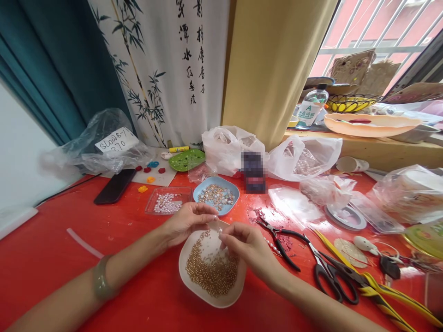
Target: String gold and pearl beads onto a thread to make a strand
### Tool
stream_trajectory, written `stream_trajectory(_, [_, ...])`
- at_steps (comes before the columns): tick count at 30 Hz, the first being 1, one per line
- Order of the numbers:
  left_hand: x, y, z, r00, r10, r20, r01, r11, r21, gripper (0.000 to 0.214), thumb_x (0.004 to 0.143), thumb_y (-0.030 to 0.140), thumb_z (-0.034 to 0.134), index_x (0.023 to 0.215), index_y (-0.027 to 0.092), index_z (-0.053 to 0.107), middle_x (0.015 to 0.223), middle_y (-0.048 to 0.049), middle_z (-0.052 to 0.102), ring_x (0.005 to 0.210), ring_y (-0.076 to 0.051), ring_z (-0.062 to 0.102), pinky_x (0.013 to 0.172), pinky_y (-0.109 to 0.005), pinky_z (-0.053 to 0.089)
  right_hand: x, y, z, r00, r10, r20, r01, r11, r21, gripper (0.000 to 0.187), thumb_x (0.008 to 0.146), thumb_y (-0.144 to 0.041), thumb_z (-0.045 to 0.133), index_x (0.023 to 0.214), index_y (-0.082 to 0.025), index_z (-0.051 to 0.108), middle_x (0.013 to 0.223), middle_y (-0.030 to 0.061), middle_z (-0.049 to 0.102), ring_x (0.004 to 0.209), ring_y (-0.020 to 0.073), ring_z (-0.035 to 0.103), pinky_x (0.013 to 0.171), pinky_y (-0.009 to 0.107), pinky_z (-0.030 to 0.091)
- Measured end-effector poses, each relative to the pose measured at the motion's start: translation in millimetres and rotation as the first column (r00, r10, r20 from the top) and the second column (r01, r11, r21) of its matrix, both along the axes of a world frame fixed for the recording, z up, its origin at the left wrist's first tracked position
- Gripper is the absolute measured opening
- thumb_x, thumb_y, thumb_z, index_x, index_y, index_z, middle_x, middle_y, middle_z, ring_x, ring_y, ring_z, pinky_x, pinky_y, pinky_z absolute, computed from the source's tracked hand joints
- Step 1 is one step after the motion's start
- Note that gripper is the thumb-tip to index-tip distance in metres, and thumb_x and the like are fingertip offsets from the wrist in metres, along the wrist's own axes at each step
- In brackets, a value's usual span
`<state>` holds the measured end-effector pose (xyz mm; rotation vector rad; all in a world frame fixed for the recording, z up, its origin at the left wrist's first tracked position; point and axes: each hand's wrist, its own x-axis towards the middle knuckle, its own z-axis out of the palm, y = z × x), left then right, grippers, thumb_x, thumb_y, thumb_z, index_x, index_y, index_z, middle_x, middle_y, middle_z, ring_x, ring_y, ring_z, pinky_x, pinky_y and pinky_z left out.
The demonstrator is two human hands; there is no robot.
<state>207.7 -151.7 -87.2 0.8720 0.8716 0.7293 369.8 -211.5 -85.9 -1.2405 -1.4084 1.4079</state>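
My left hand (188, 222) is closed in a pinch above the far rim of a white dish (187, 276). A tiny whitish bead (215, 217) shows at its fingertips; any thread there is too fine to see. Over the dish's right side, my right hand (244, 240) pinches a small pearl bead (220, 230). Many small gold beads (214, 272) fill the lower part of the dish. Beyond my hands stand a blue dish (236, 196) of mixed gold and clear beads and a clear tray (148, 207) with white pearl beads (166, 203).
Pliers (282, 249), scissors (332, 276) and yellow-handled pliers (377, 288) lie at the right. A black phone (115, 186) and a green dish (187, 160) are at the back left. Plastic bags (223, 150) line the back of the red table (138, 295).
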Motion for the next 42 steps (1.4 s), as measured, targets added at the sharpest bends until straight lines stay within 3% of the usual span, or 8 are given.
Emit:
stream_trajectory(15, [2,1,-3.2,0.999,-0.003,0.033,0.002,0.999,0.034,0.017,0.052,0.016,0.074,0.063,0.011,0.061,0.058,0.0012,0.058,0.049,-0.006,0.052,0.051,-0.018,0.042,0,1,2.6,1.0,0.016,0.027,-0.016,1.0,-0.003,0.021,0.072,-0.029,0.055,0.057,-0.015,0.057,0.053,-0.0001,0.059,0.046,0.0082,0.049,0.046,0.02,0.036])
stream_trajectory(21, [1,1,-2.1,1.0,0.006,-0.03,-0.002,0.993,0.119,0.016,0.052,0.016,0.074,0.062,0.012,0.062,0.059,0.001,0.059,0.051,-0.006,0.051,0.053,-0.019,0.041,0,2,5.0,1.0,0.011,0.017,-0.01,1.0,-0.027,0.021,0.071,-0.03,0.056,0.055,-0.016,0.056,0.052,-0.0008,0.057,0.046,0.0082,0.049,0.046,0.02,0.036])
stream_trajectory(28, [-2,0,3.1,0.977,0.008,-0.211,0.091,0.886,0.455,0.015,0.058,0.016,0.069,0.07,0.014,0.06,0.069,-0.0008,0.061,0.065,-0.011,0.056,0.062,-0.023,0.043,0,2,4.1,1.0,0.014,-0.003,-0.014,0.999,-0.038,0.022,0.072,-0.031,0.056,0.058,-0.015,0.056,0.05,-0.0012,0.055,0.044,0.0074,0.047,0.045,0.02,0.036])
stream_trajectory(34, [-5,0,6.8,0.934,-0.041,-0.354,0.237,0.814,0.53,0.022,0.065,0.022,0.064,0.084,0.016,0.055,0.077,-0.0034,0.064,0.074,-0.016,0.059,0.069,-0.029,0.044,1,4,-4.5,1.0,-0.017,0.002,0.017,0.999,0.033,0.018,0.074,-0.03,0.054,0.064,-0.015,0.057,0.058,0.0001,0.057,0.052,0.0092,0.051,0.051,0.022,0.04])
stream_trajectory(36, [-7,2,5.7,0.878,0.034,-0.477,0.293,0.749,0.594,0.016,0.07,0.024,0.06,0.084,0.017,0.057,0.081,-0.0042,0.064,0.077,-0.017,0.058,0.069,-0.029,0.043,2,5,-7.0,0.999,-0.046,-0.014,0.046,0.997,0.059,0.017,0.075,-0.029,0.053,0.066,-0.016,0.056,0.059,-0.0004,0.056,0.054,0.0098,0.052,0.053,0.022,0.041])
stream_trajectory(37, [-9,2,4.8,0.828,0.091,-0.554,0.349,0.688,0.636,0.012,0.072,0.024,0.058,0.082,0.018,0.059,0.082,-0.0042,0.063,0.078,-0.017,0.057,0.069,-0.029,0.042,3,6,-7.8,0.998,-0.062,-0.022,0.063,0.996,0.068,0.016,0.075,-0.029,0.053,0.066,-0.016,0.056,0.059,-0.0008,0.056,0.054,0.0099,0.052,0.053,0.022,0.041])
stream_trajectory(40, [-12,2,1.9,0.645,0.24,-0.726,0.591,0.445,0.673,0.011,0.076,0.019,0.052,0.075,0.019,0.063,0.079,-0.0029,0.063,0.081,-0.018,0.052,0.07,-0.03,0.039,4,6,-8.1,0.995,-0.102,-0.023,0.103,0.989,0.103,0.015,0.075,-0.028,0.053,0.068,-0.016,0.057,0.059,-0.0013,0.055,0.055,0.0097,0.051,0.052,0.022,0.041])
stream_trajectory(42, [-11,-1,-0.2,0.558,0.277,-0.783,0.713,0.322,0.622,0.015,0.078,0.015,0.049,0.077,0.02,0.063,0.076,-0.0016,0.063,0.082,-0.018,0.049,0.068,-0.028,0.037,4,6,-7.6,0.994,-0.109,-0.023,0.111,0.987,0.12,0.014,0.075,-0.027,0.053,0.068,-0.016,0.057,0.06,-0.0013,0.055,0.055,0.0095,0.05,0.052,0.021,0.04])
